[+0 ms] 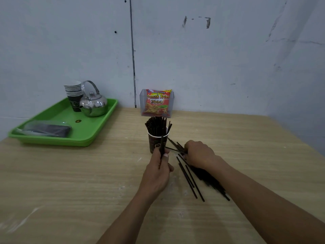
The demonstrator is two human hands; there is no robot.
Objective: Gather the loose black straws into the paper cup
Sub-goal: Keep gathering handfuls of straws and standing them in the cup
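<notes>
Black pile (191, 180) of loose straws lies on the table (88, 182), just right of the cup (154, 145). It fans out toward the near right, and a few single straws lie apart on its left side.

Cup: dark paper, white rim, upright, mid-table. It is packed with standing straws (156, 125) that rise well above the rim.

Left hand (157, 171): directly in front of the cup. I cannot tell whether it touches the cup wall. The thumb pinches a thin bundle (161, 148) of straws against the fingers. The bundle is held near upright, and its top reaches about rim height in front of the cup.

Right hand (198, 154): knuckles up, on the far end of the pile, just right of the cup. Its fingers curl down round several straws, with the thumb tucked below them. The forearm covers the right part of the pile.

Behind the cup, against the wall (228, 59), stands a clear box (142, 103) holding a red snack bag (157, 103).

Far left: a green tray (84, 136). At its far end are a steel kettle (94, 104) and, just beside it, a stack (73, 90) of paper cups. At its near end lies a clear packet (47, 130) with dark contents, which I cannot identify.

The wall is pale grey and scuffed, with a vertical seam left of the box.
</notes>
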